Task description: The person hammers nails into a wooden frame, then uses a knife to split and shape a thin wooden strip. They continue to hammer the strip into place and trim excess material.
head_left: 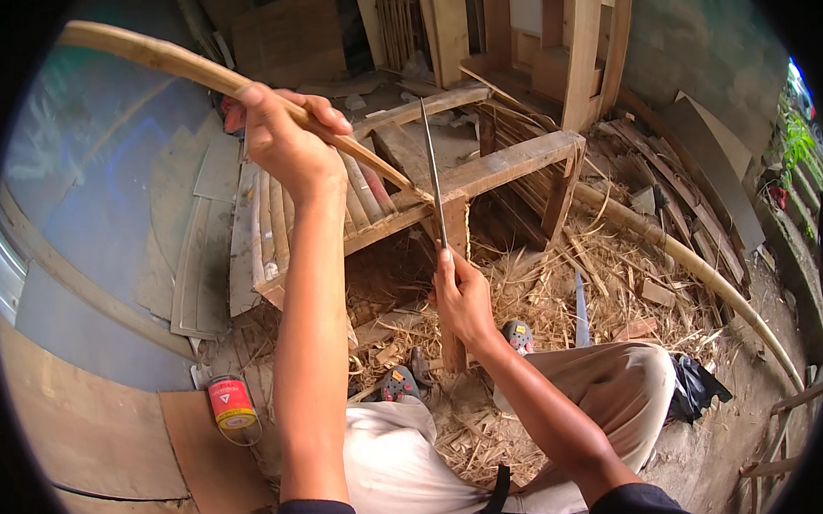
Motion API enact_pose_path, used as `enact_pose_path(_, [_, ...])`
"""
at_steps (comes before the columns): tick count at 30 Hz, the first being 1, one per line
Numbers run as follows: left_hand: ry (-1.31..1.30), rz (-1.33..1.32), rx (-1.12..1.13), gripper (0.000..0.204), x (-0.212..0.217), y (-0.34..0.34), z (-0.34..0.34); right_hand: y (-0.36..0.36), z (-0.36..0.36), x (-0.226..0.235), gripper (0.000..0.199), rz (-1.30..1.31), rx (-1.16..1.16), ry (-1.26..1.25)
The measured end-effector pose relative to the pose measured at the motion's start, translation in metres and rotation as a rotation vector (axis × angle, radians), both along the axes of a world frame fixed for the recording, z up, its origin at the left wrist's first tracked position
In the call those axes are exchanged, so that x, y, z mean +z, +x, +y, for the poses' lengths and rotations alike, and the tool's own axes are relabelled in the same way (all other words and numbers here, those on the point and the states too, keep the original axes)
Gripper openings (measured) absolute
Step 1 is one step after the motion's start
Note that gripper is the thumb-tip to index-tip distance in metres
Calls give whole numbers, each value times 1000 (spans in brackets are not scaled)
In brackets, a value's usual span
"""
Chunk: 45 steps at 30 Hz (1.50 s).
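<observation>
My left hand (294,139) is raised and wrapped around a long split bamboo strip (174,64). The strip slants from the upper left down to the corner of a low wooden frame (508,167). My right hand (464,296) is closed around a long knife, its handle mostly hidden by my fingers. The knife's thin dark blade (432,161) points upward, seen nearly edge-on. It crosses close to the strip's lower end; whether they touch I cannot tell. Directly behind my right hand stands a wooden post (455,342) of the frame.
Shavings and wood scraps (540,298) litter the floor around my feet. A red and yellow can (231,404) stands at the left. A long bamboo pole (702,269) curves along the right. A bluish pointed blade (582,310) stands among the shavings; a black plastic bag (697,390) lies beside my knee.
</observation>
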<state>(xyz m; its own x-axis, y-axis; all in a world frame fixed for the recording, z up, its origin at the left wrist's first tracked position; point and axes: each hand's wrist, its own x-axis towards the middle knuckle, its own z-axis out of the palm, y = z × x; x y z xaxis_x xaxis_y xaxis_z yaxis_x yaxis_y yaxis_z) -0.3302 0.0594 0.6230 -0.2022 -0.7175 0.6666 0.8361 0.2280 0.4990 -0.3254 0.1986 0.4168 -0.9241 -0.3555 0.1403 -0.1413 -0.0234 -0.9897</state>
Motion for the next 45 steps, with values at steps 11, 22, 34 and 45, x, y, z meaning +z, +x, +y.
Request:
enact_pose_path(11, [-39,-25,-23,65,-3,-5,-1,-14,-5,9,48,92,-18,-39])
enact_pose_path(22, [-63,-93,48,63,-3,-8,-3,-7,2,13,43,157,-44,301])
enact_pose_path(34, [-18,-29,35,61,1,-11,5,8,23,16,52,-16,65,2])
enact_pose_path(45, [-29,-44,59,63,8,-14,14,-8,30,-18,50,-128,46,48])
